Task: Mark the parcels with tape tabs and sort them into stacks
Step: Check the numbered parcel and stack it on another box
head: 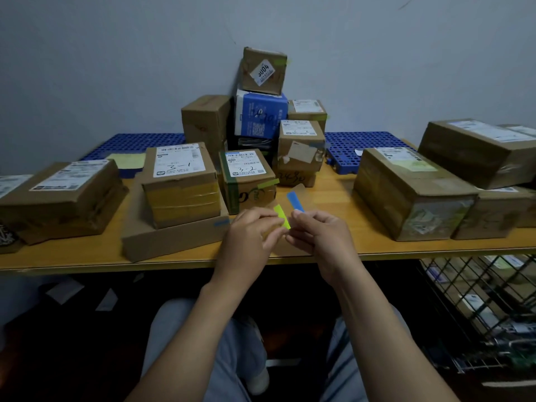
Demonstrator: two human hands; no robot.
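- Head view: your left hand (251,232) and right hand (319,230) meet over the front edge of the tabletop (333,195), fingertips together.
- Your left hand pinches a yellow tab (282,216); your right hand pinches a blue tab (295,201) that sticks up and away from you. Both seem to sit on a clear strip; I cannot tell exactly how.
- Just beyond your hands stands the box marked 3-2 (246,181), a green tab (268,184) on its right edge.
- Left of it, the box marked 3-1 (179,181) rests on a flat carton (174,236); farther left lies a wide parcel (61,198).
- Behind, a pile against the wall (116,53) is topped by the box labelled 3004 (263,71), over a blue box (261,117).
- On your right, long parcels (412,192) are stacked, well apart from your hands.
- A blue pallet (362,146) lies at the back; a wire basket (478,309) sits under the tabletop to your right.
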